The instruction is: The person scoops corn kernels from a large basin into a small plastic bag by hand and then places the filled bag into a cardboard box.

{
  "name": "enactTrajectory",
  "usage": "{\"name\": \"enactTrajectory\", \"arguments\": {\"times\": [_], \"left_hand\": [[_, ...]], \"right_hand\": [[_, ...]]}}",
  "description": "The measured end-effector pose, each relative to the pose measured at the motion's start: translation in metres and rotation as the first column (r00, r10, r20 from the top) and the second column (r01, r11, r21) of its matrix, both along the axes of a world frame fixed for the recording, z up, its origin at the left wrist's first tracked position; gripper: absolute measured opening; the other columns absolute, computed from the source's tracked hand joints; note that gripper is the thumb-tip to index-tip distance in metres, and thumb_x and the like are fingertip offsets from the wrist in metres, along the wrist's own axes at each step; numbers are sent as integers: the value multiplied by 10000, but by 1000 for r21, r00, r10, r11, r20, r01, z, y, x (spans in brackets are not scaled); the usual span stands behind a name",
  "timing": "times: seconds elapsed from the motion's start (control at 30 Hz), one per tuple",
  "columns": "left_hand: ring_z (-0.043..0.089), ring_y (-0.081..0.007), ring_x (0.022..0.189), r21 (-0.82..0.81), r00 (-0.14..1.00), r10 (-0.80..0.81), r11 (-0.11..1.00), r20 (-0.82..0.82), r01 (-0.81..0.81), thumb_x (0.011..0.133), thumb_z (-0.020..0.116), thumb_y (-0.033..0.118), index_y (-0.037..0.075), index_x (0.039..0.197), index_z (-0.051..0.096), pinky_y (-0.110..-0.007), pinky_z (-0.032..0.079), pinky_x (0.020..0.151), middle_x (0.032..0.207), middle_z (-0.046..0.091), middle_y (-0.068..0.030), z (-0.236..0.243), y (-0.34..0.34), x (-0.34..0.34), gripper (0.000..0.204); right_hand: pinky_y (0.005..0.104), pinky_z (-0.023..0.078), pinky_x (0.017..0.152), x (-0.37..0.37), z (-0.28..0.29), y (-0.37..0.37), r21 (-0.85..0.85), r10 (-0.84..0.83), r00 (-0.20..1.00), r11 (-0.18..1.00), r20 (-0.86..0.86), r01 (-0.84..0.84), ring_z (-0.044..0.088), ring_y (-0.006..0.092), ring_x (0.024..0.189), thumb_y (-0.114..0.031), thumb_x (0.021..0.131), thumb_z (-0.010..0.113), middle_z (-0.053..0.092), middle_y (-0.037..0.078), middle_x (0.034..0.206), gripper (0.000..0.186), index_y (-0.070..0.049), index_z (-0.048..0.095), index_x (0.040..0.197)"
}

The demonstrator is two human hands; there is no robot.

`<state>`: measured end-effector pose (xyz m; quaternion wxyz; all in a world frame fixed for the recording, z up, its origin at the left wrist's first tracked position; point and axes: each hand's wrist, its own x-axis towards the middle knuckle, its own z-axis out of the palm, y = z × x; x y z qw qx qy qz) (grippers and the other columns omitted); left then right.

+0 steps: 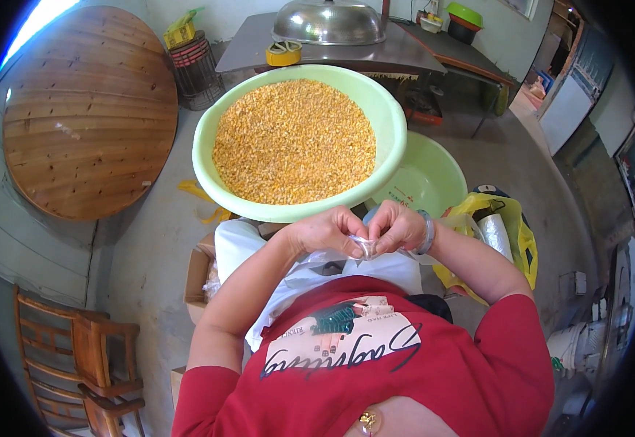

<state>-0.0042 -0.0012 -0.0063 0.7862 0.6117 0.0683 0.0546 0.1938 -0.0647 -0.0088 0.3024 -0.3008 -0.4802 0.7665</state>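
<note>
Over my lap, my left hand and my right hand meet, fingers and thumbs pinched together. Between them is a small clear plastic bag, gripped by both hands at its top. What is inside the bag is too small to make out. Just beyond my hands stands a wide light-green basin, filled with yellow corn kernels. My hands are near its front rim, apart from the corn.
A second green basin sits lower at the right, beside a yellow plastic bag holding a clear plastic roll. A cardboard box is by my left leg. Behind are a table with tape rolls, a round wooden tabletop and a wooden chair.
</note>
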Motion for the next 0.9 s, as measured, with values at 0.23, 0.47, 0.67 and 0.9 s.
{"name": "enactTrajectory", "arguments": {"times": [0.23, 0.47, 0.67, 0.9], "left_hand": [[532, -76, 576, -2, 999, -30, 1000, 29, 30, 653, 699, 27, -25, 773, 657, -190, 411, 551, 671, 621, -29, -7, 2, 2, 137], [575, -83, 639, -119, 992, 103, 988, 77, -93, 637, 710, 39, -7, 825, 628, -187, 444, 590, 741, 630, -41, 4, 0, -2, 210], [586, -80, 690, -166, 986, 167, 973, 15, -162, 674, 674, -31, -7, 973, 584, -212, 479, 656, 814, 626, -34, 15, 4, -7, 314], [554, -61, 664, 258, 972, 147, 961, -181, -98, 697, 673, 29, -2, 890, 654, -206, 449, 623, 756, 636, -26, 16, 7, -7, 196]], "right_hand": [[200, 240, 371, -1, -6, 0, 96, 53, 996, 994, -68, -47, 379, 68, 394, -8, 660, 683, 532, 35, 552, 99, 34, 646, 741], [182, 246, 372, 1, 18, -3, 43, -58, 988, 997, -141, 65, 363, 48, 415, -9, 675, 672, 497, 5, 568, 147, 15, 612, 808], [154, 261, 368, 13, 37, 0, 75, -126, 992, 989, 23, 124, 386, 23, 433, -7, 672, 674, 513, -8, 649, 302, -12, 561, 951], [148, 270, 371, 15, 35, 5, 137, -122, 969, 986, 214, 94, 455, 20, 465, -13, 691, 659, 631, 76, 743, 308, -19, 569, 985]]}}
